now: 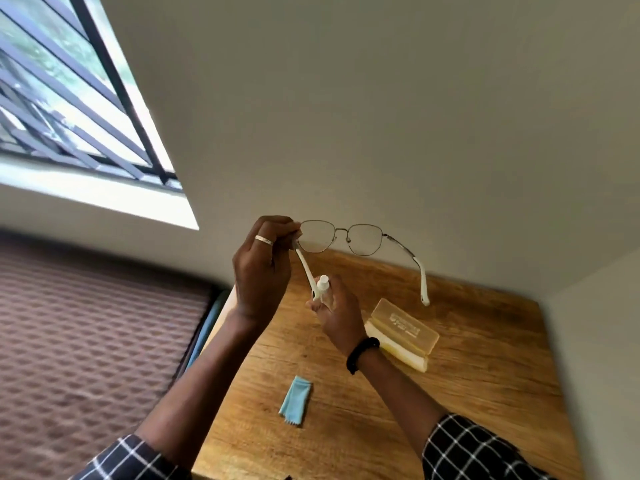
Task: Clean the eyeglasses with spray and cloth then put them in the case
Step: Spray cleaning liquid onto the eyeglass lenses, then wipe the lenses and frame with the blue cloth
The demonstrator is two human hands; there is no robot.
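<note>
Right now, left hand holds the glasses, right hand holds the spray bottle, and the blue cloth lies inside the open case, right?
Not quite. The head view shows the blue cloth lying on the wooden table, apart from the open case. Left hand holds the glasses, right hand the spray bottle.

Daylight comes from the barred window (62,98) upper left; the sill (104,199) below it is blown out white. Wall (381,98) flat, evenly lit, greyer toward top right. Wooden table (485,393) mid-bright, warm; soft thin shadows beside case (403,329) and cloth (296,400). Patterned brown floor (86,341) dim. Left hand (261,268) and right hand (337,313) read dark against the wall, skin detail muddy; white cap of spray bottle (323,285) bright. Eyeglasses (317,237) lenses faintly hazy. Heavy wide-angle warp: window bars fan out, table edges splay. Whole frame soft, compression smear on the bars; print on case unreadable; checked sleeve (485,452) at bottom edge blurred.
</note>
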